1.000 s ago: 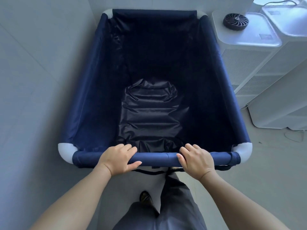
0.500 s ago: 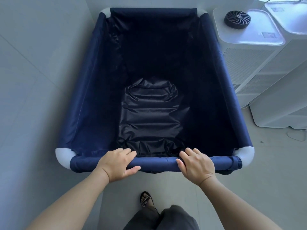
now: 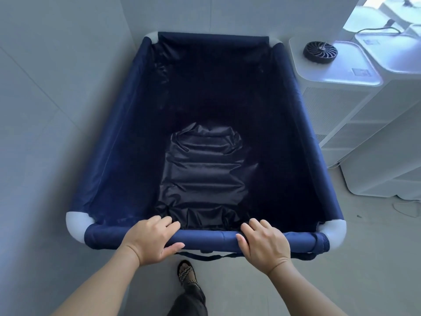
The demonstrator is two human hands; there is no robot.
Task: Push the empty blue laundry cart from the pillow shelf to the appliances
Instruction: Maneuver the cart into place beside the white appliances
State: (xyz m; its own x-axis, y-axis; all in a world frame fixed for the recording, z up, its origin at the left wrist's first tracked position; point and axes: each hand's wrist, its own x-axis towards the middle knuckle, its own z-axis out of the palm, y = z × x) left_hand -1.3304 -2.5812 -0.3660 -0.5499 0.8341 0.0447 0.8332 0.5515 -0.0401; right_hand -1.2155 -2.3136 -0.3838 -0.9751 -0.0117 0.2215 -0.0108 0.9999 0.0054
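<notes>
The empty dark-blue fabric laundry cart (image 3: 109, 160) stood on the grey floor (image 3: 341, 281) just beside the white boxy appliances (image 3: 337, 115), the left hand (image 3: 151, 239) and right hand (image 3: 265, 244) with fingers curled over its near rail (image 3: 209, 240), so a slow, even push seemed wise to avoid scraping them.

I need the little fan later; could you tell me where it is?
In the head view, the black fan sits upper right on the nearest white appliance, beside the far corner of the cart.

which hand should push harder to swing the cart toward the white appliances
Left, probably. The left hand grips the cart rail on the side away from the appliances, so pushing harder there should swing the front right toward them.
</notes>
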